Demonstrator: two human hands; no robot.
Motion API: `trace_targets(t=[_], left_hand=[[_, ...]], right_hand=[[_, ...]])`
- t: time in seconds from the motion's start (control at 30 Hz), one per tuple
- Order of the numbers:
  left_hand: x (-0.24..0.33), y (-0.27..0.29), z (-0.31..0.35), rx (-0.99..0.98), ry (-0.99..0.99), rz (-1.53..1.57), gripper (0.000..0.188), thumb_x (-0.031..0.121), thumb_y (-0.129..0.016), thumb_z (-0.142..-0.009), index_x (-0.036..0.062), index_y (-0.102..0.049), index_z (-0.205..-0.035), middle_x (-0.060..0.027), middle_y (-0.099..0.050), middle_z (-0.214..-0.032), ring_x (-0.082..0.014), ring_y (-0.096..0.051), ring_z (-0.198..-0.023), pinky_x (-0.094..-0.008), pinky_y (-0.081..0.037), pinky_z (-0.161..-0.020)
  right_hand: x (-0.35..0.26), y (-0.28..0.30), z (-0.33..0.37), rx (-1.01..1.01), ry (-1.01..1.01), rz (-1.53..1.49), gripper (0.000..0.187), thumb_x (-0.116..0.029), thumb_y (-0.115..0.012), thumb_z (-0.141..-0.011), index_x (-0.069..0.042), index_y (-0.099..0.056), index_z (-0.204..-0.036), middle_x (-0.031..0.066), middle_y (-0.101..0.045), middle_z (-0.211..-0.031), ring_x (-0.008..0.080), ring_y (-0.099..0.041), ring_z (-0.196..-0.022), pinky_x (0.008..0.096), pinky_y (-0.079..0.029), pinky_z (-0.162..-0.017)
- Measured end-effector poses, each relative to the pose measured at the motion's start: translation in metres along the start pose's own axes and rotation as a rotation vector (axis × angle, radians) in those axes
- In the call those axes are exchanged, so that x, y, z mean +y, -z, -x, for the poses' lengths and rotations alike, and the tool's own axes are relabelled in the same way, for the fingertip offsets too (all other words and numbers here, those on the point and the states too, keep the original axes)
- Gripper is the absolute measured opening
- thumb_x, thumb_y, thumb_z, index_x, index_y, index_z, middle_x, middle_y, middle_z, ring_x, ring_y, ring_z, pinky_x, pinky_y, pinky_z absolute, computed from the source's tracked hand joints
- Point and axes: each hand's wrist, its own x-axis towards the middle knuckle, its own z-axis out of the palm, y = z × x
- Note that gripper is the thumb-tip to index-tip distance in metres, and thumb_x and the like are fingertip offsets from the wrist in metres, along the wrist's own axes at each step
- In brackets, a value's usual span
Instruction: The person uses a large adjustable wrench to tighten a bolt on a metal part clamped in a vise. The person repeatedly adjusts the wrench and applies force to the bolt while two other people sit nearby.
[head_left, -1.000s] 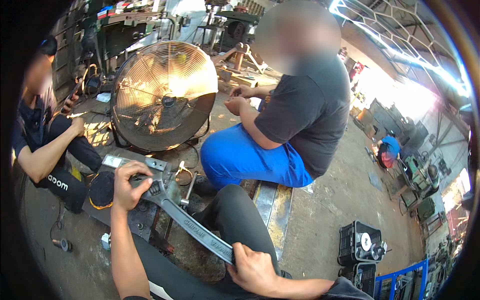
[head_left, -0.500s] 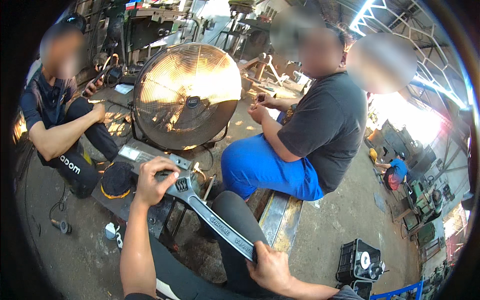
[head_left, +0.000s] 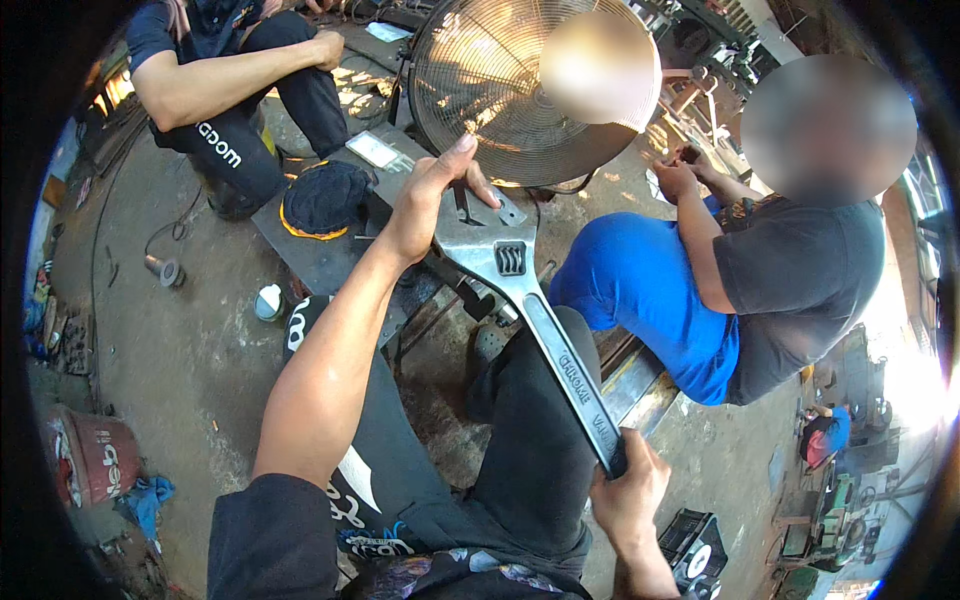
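The adjustable wrench is held slantwise over a thigh; its lower end is gripped by the closed right hand; its upper end is met by the left hand, closure unclear.

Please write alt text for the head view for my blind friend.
A large adjustable wrench, held with the right hand on its handle and the left hand at its head. Beyond are a round fan and a seated co-worker in blue trousers.

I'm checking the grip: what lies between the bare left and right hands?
In the head view, a silver metal adjustable wrench: its head at the left hand, its handle's end in the right hand.
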Motion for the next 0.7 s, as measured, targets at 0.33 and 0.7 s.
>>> trace_targets(t=[0.33,0.7], left_hand=[[0.006,-0.031,0.012,0.527,-0.267,-0.439,0.040,0.026,-0.068,-0.091,-0.0017,-0.058,-0.064,-0.0015,-0.049,-0.054,-0.0072,-0.043,-0.057,-0.0313,-0.033,-0.054],[0.015,-0.024,0.026,0.309,-0.205,-0.367,0.033,0.028,-0.066,-0.094,-0.0036,-0.072,-0.087,-0.0042,-0.067,-0.074,-0.0078,-0.057,-0.074,-0.0271,-0.043,-0.069]], right_hand=[[0.124,-0.034,-0.193,0.415,0.665,0.249,0.032,-0.005,-0.075,-0.061,-0.007,-0.064,-0.091,0.0109,-0.060,-0.077,0.0320,-0.063,-0.068,0.0424,-0.048,-0.061],[0.067,-0.011,-0.127,0.280,0.215,0.107,0.023,0.004,-0.069,-0.068,-0.005,-0.064,-0.088,0.0161,-0.066,-0.081,0.0388,-0.068,-0.077,0.0468,-0.051,-0.068]])
